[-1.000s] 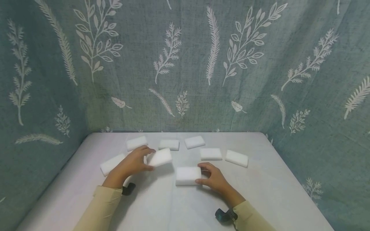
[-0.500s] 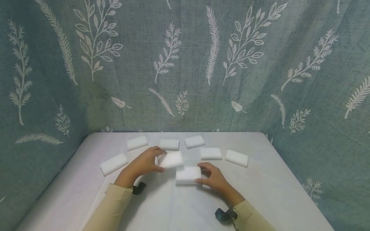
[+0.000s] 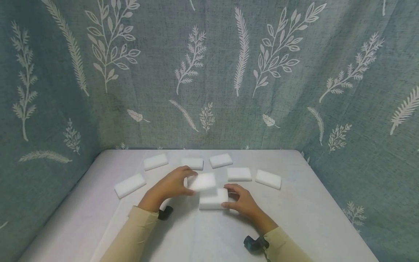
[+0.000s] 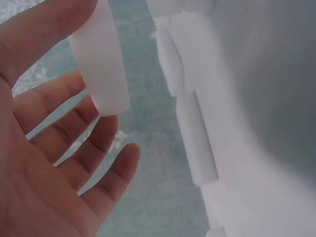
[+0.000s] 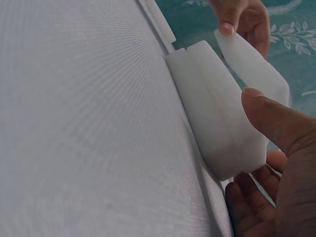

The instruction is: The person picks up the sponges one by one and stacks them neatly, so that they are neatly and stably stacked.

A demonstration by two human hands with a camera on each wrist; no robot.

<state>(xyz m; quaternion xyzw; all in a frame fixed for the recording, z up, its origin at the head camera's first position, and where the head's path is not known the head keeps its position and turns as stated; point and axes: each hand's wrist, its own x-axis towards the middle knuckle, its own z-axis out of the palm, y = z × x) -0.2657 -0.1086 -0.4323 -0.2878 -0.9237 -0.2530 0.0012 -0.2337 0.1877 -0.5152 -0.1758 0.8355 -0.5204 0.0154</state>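
Note:
Between thumb and fingertips, my left hand pinches a white rectangular block with rounded edges. That block is raised and overlaps the back left of two stacked white blocks in the head view. The right wrist view shows the stack as two layers with a thin seam, the raised block apart from it. My right hand holds the stack's right end, thumb on the near side and fingers on the far side. In the left wrist view, several fingers spread below the held block.
Several more white blocks lie singly on the white-covered table: one at the left, others along the back, such as a back-left block and a far-right block. A leaf-patterned green curtain surrounds the table's back and sides.
My left hand has carried its block rightward, from left of the stack to over its back left part. The right hand and the stack have stayed in place.

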